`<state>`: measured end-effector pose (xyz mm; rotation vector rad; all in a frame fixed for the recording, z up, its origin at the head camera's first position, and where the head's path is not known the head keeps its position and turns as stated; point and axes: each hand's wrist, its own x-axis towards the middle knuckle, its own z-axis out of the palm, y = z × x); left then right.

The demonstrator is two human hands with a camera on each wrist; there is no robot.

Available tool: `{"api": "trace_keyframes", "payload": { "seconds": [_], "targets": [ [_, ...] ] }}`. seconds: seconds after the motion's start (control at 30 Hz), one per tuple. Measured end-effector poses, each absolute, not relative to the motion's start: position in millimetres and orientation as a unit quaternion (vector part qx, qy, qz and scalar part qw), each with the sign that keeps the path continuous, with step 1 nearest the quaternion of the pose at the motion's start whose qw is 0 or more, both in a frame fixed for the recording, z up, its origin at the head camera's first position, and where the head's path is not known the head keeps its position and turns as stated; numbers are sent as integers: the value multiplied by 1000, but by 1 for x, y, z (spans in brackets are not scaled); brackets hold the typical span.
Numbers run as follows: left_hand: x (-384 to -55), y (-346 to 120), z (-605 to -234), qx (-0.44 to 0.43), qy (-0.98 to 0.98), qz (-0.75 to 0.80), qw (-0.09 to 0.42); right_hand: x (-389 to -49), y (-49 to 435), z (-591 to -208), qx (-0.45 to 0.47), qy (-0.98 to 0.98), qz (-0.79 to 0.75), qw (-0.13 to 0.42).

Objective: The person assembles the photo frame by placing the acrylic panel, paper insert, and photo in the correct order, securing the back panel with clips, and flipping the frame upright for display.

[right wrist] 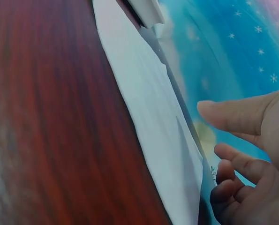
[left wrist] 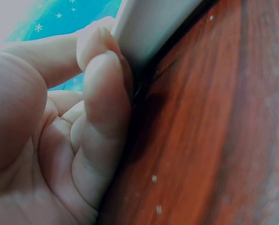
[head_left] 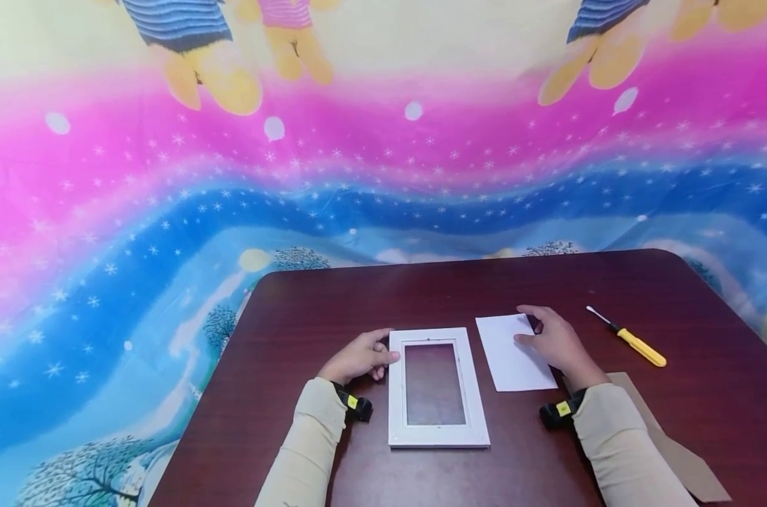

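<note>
A white rectangular picture frame lies on the table, with a see-through pane in its opening. My left hand holds its left edge near the upper corner, the thumb on the rim. In the left wrist view, curled fingers meet the side of the frame. To the right of the frame, a white sheet of paper rests on the table. Over its upper right edge is my right hand, thumb and fingers apart. In the right wrist view nothing sits between the thumb and fingers, and the paper lies beyond.
A screwdriver with a yellow handle lies at the right of the dark red-brown table. A brown piece of cardboard lies partly under the right forearm. Behind the table hangs a colourful printed cloth.
</note>
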<state>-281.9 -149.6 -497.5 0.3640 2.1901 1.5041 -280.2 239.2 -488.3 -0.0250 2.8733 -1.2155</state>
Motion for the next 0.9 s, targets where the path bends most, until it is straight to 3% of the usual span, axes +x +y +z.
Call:
{"api": "trace_keyframes", "payload": {
  "seconds": [0.9],
  "targets": [
    [-281,-149,-496,126,799,543,225,-283,247,-503,-27,931,-361,53]
  ]
}}
